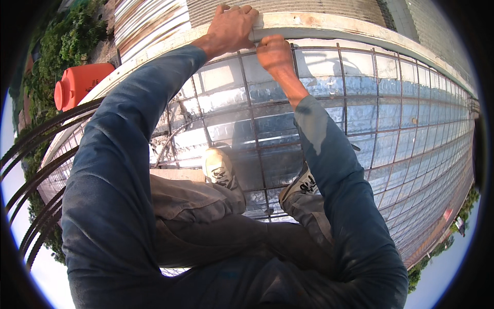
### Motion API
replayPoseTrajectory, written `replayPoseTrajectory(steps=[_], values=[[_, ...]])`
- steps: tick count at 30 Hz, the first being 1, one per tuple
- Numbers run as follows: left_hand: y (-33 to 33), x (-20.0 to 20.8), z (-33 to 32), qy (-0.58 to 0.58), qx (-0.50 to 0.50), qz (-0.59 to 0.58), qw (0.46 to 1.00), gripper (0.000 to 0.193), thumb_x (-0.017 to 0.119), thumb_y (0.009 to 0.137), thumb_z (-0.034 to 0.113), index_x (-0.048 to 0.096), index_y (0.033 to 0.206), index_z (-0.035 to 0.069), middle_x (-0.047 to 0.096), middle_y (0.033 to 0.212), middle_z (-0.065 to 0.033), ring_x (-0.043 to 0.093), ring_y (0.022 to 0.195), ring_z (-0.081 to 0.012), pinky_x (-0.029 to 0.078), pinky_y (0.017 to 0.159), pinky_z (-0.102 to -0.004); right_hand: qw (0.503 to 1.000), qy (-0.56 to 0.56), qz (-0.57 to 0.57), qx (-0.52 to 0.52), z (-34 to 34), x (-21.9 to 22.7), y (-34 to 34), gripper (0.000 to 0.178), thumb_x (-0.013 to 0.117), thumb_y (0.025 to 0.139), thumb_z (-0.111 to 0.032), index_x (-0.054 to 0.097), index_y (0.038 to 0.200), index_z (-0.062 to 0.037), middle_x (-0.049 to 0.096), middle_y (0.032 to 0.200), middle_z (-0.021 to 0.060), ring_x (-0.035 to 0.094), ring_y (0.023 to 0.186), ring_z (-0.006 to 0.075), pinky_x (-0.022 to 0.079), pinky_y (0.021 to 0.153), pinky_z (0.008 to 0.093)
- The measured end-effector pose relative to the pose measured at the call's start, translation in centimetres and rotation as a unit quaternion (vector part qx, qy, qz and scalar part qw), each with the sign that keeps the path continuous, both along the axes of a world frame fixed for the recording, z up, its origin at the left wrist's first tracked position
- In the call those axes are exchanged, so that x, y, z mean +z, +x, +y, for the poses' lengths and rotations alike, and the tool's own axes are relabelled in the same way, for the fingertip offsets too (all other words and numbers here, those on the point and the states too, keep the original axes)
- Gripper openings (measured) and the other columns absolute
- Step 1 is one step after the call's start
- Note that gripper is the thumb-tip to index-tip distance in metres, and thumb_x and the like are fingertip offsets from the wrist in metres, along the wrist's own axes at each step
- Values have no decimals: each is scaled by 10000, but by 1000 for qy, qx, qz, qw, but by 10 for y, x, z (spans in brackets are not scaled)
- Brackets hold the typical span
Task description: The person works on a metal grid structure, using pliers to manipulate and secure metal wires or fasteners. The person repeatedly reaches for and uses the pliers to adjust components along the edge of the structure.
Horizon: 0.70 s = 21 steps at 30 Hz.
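Observation:
At the top of the view my left hand (232, 30) is wrapped over the long pale ledge (329, 21), its fingers bent across the top and its thumb lower down. Just right of it and a little nearer, my right hand (274, 51) is closed in a fist against the near side of the ledge. Whatever the fist may hold is hidden. Below both hands spreads a grid of rusty steel bars (377, 98) over shiny corrugated metal sheeting (411, 110). One upright bar ends close to my right fist.
My left shoe (220, 167) and right shoe (301, 186) stand on the grid. Thick dark bars (46, 129) stick out at the left, below an orange-red plastic container (85, 85). Corrugated roofing (152, 23) lies beyond the ledge, with trees (77, 38) at far left.

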State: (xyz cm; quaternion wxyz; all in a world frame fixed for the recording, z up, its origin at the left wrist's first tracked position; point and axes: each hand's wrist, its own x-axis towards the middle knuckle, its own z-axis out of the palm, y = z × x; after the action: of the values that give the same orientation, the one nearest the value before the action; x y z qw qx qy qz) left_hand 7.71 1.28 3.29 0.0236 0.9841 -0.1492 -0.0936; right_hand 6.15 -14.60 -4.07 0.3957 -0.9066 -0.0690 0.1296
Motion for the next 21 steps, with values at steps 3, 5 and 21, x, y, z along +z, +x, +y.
replayPoseTrajectory(steps=[3, 5, 21], values=[[2, -6, 2, 8, 0, 6, 1000, 851, 940, 730, 401, 572, 1422, 68, 677, 1277, -104, 654, 1237, -287, 387, 1156, -536, 996, 55, -14, -70, 3, 0, -26, 155, 627, 819, -85, 756, 809, -1, 707, 752, 234, 723, 735, 368, 567, 711, 429], [4, -11, 6, 15, -10, -11, 1000, 847, 936, 730, 389, 574, 1425, 68, 682, 1275, -100, 669, 1212, -280, 401, 1146, -531, 991, 89, -44, -86, 0, -7, -43, 171, 608, 846, -80, 758, 829, 0, 713, 760, 228, 721, 723, 340, 561, 701, 415], [33, -17, 40, -92, -86, -95, 987, 507, 740, 908, 263, 631, 1358, 56, 694, 1276, -218, 694, 1113, -376, 560, 972, -504, 981, 6, -193, -16, 0, -24, -84, 167, 596, 921, -10, 731, 1010, 29, 727, 955, 218, 679, 909, 413, 554, 835, 484]])
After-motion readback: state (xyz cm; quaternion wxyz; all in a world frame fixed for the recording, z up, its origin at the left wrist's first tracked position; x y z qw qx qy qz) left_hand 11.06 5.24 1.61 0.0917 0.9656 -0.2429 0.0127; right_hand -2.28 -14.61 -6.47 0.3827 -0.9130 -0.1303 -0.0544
